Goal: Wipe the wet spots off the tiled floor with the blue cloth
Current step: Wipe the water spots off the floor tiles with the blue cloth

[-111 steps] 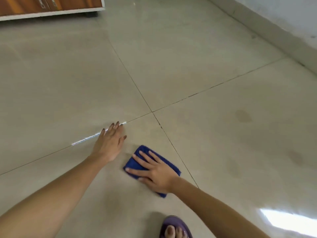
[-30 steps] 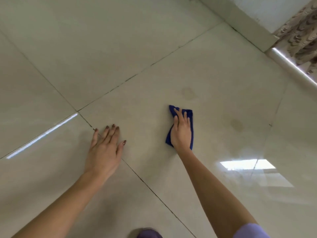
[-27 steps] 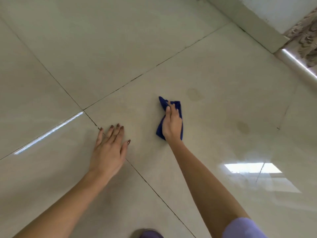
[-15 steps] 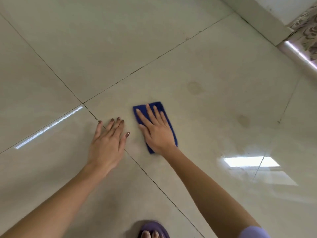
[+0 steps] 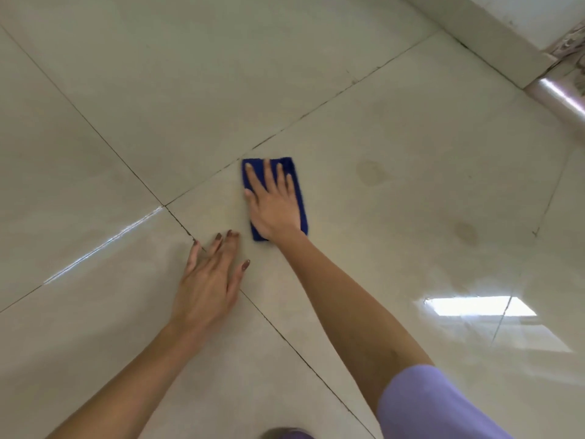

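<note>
A folded blue cloth (image 5: 300, 198) lies flat on the glossy beige tiled floor (image 5: 395, 217), just right of a tile joint. My right hand (image 5: 273, 201) presses down on it with the fingers spread and the palm flat. My left hand (image 5: 210, 280) rests flat on the floor below and left of the cloth, fingers spread, holding nothing. Two darker wet spots show on the same tile: one (image 5: 370, 172) right of the cloth, another (image 5: 465, 232) further right and nearer.
A pale skirting and wall (image 5: 481, 30) run along the top right, ending at a patterned curtain (image 5: 569, 49). A bright window reflection (image 5: 474, 307) lies on the floor at right. A purple slipper toe (image 5: 291, 434) shows at the bottom edge.
My right hand swept the cloth left toward my left hand, spread it flat, and now has pushed it forward, away from me. My left hand has stayed planted on the floor.
</note>
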